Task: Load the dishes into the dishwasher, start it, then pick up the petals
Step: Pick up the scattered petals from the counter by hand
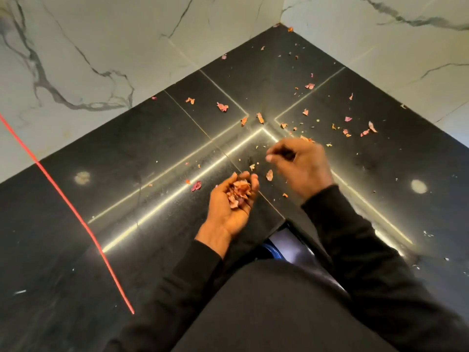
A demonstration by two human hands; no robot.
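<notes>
Pink petals [238,193] cupped in L hand [225,214], fingers half-curled | R hand [302,163] fingers curled, blurred, hold unclear

Black countertop [127,199], marble wall [101,47], red line [64,199].

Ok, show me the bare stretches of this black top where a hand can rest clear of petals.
Barest: the black top either side of the red line, back to the left wall. Crowded: scattered petals from the seam cross to the right wall, and around the left hand, which cups a pile, and the right hand.
</notes>
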